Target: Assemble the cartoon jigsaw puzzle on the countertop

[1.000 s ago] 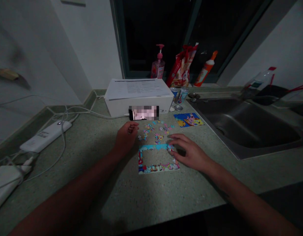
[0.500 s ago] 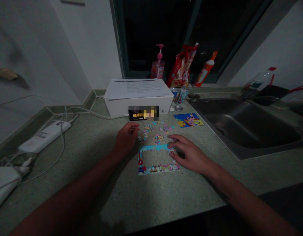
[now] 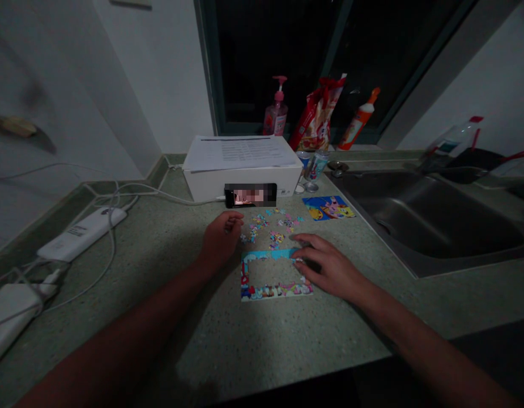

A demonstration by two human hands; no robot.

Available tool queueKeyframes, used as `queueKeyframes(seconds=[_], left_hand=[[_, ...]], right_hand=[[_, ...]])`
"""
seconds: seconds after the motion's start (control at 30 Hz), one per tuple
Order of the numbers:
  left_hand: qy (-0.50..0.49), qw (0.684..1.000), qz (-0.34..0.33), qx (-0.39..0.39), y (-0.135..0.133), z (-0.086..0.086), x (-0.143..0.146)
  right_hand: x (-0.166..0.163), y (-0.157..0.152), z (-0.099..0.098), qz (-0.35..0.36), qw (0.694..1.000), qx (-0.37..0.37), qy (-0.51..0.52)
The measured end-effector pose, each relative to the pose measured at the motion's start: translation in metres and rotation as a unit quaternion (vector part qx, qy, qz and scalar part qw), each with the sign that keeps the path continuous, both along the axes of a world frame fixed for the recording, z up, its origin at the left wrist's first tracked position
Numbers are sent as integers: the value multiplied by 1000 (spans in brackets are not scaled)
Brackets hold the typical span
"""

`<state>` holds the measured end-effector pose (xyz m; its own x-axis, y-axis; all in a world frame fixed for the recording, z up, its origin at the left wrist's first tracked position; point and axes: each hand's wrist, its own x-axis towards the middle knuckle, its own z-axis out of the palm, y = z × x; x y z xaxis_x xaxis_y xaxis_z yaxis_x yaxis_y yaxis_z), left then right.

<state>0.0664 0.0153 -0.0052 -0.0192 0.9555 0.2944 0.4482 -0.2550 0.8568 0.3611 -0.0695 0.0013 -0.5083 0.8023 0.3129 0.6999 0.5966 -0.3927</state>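
A jigsaw puzzle border point(image 3: 270, 254) lies on the counter as a rectangle of joined pieces around a bare middle. Just beyond its top edge are loose puzzle pieces point(image 3: 277, 239) in small heaps. My left hand point(image 3: 221, 239) rests left of these heaps with its fingers curled in; whatever they may hold is hidden. Over the border's right side lies my right hand point(image 3: 323, 262), fingers apart and bent, touching or nearly touching the pieces there and covering part of that edge. Behind and to the right is a colourful cartoon picture card point(image 3: 328, 208).
A phone point(image 3: 250, 196) with a lit screen leans on a white box point(image 3: 202, 184) topped with printed paper. Cans point(image 3: 318, 165) stand beside the box. The sink point(image 3: 435, 215) is at right; a white power bank or adapter point(image 3: 81, 233) and cables lie at left.
Both hands keep nearly the same pose and place. The whole view has shifted slightly, and the phone screen shows a different picture.
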Motion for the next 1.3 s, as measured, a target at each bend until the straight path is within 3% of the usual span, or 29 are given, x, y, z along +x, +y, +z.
queueKeyframes(seconds=[0.6, 0.83, 1.1, 1.2, 1.3], left_hand=[[1, 1000, -7, -4, -3, 2, 0], [-23, 1000, 9, -16, 0, 3, 0], [-68, 997, 22, -32, 6, 1, -2], [-78, 996, 31, -34, 5, 2, -2], [-74, 996, 27, -38, 4, 4, -3]], right_hand=[[2, 4, -4, -11, 999, 21, 28], [9, 9, 5, -84, 990, 58, 101], [-2, 64, 52, -81, 985, 138, 69], [-6, 87, 45, -125, 974, 167, 94], [-1, 93, 24, -129, 976, 161, 74]])
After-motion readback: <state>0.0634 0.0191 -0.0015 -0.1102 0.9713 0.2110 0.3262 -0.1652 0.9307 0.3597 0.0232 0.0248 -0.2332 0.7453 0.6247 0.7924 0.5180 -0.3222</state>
